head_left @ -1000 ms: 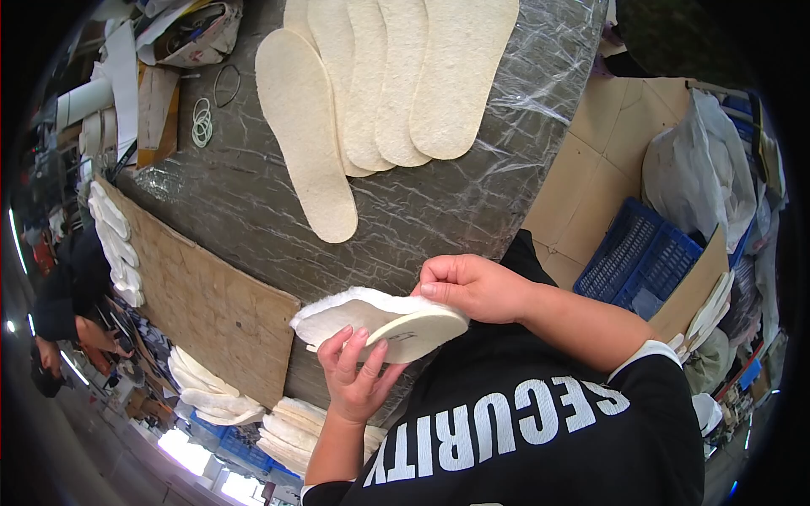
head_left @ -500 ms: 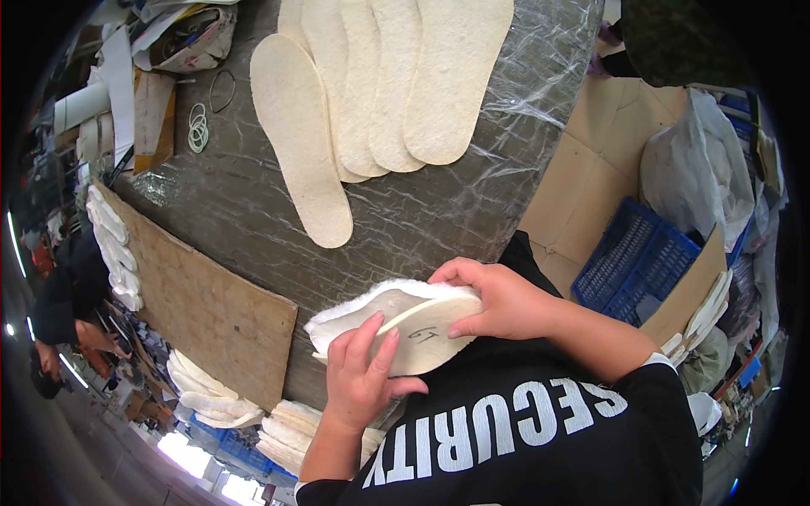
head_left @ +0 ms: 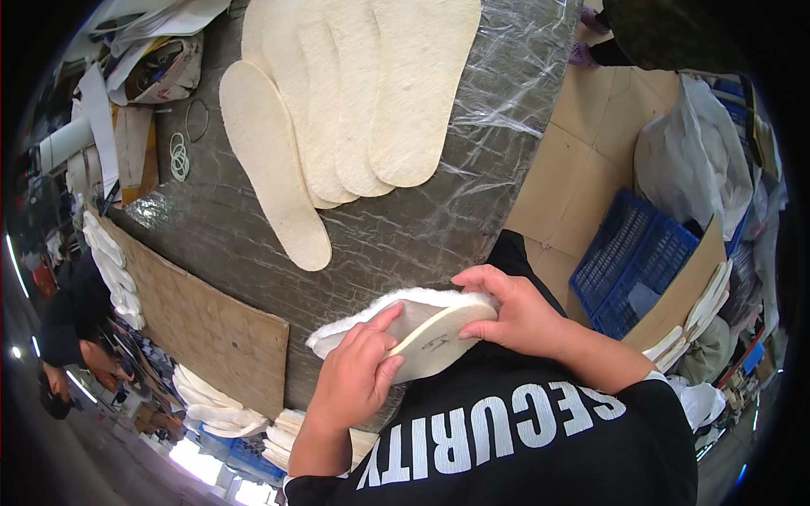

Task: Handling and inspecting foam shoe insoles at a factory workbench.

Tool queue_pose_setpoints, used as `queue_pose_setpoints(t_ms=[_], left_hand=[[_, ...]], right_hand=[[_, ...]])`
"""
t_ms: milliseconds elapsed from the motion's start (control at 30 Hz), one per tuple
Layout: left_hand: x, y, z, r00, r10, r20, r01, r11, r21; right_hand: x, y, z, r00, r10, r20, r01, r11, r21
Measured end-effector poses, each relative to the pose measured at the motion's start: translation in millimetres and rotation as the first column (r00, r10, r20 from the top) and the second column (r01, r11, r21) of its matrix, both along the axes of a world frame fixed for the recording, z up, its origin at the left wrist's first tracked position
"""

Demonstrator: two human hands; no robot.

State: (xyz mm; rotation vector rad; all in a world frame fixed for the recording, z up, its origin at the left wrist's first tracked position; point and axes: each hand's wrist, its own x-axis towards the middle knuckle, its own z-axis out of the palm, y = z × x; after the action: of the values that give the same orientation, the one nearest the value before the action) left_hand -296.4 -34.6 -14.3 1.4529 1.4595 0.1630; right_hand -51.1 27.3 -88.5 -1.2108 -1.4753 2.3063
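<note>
A pair of pale insoles is held up at the table's near edge, in front of my dark shirt. The nearer felt insole point(head_left: 434, 344) has a handwritten mark on its face and bows away from a fluffy white fleece insole point(head_left: 333, 339) behind it. My right hand point(head_left: 521, 314) pinches both at their right end, thumb on the marked face. At the left, my left hand point(head_left: 359, 368) grips the felt insole's edge, its fingers reaching into the gap between the two layers. Beyond, several cream felt insoles point(head_left: 413, 93) lie fanned out on the table, with one felt insole point(head_left: 274, 160) angled at their left.
The plastic-covered table point(head_left: 396, 240) carries a brown board point(head_left: 202, 316) at left and rubber bands point(head_left: 179, 158). Stacks of fleece insoles point(head_left: 211, 401) stand beyond the board. Blue crates point(head_left: 624, 261) sit on the floor at right. Another person point(head_left: 80, 329) is at far left.
My left hand's fingers have slid further into the gap between the layers. Both hands and the insoles sit slightly lower and further right; the view has shifted, too.
</note>
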Motion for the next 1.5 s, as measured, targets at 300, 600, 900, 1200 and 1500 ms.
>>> queue_pose_setpoints(t_ms=[300, 600, 900, 1200, 1500], left_hand=[[7, 15, -15, 0.995, 0.022, -0.095, -0.018, 0.999, 0.046], [17, 17, -23, 0.983, 0.133, -0.125, -0.132, 0.991, 0.019], [21, 15, -33, 0.972, 0.178, -0.15, -0.164, 0.981, 0.104], [26, 9, -41, 0.957, 0.249, -0.15, -0.221, 0.958, 0.181], [29, -1, -38, 0.95, 0.256, -0.176, -0.205, 0.942, 0.264]], right_hand=[[8, -8, -4, 0.999, -0.031, 0.043, 0.024, 0.988, 0.15], [15, -13, -15, 0.998, -0.056, 0.023, 0.049, 0.97, 0.238], [18, -16, -24, 0.998, -0.05, -0.036, 0.059, 0.944, 0.326], [17, -21, -31, 0.994, -0.062, -0.092, 0.096, 0.896, 0.433], [16, -27, -37, 0.981, -0.089, -0.172, 0.173, 0.799, 0.575]])
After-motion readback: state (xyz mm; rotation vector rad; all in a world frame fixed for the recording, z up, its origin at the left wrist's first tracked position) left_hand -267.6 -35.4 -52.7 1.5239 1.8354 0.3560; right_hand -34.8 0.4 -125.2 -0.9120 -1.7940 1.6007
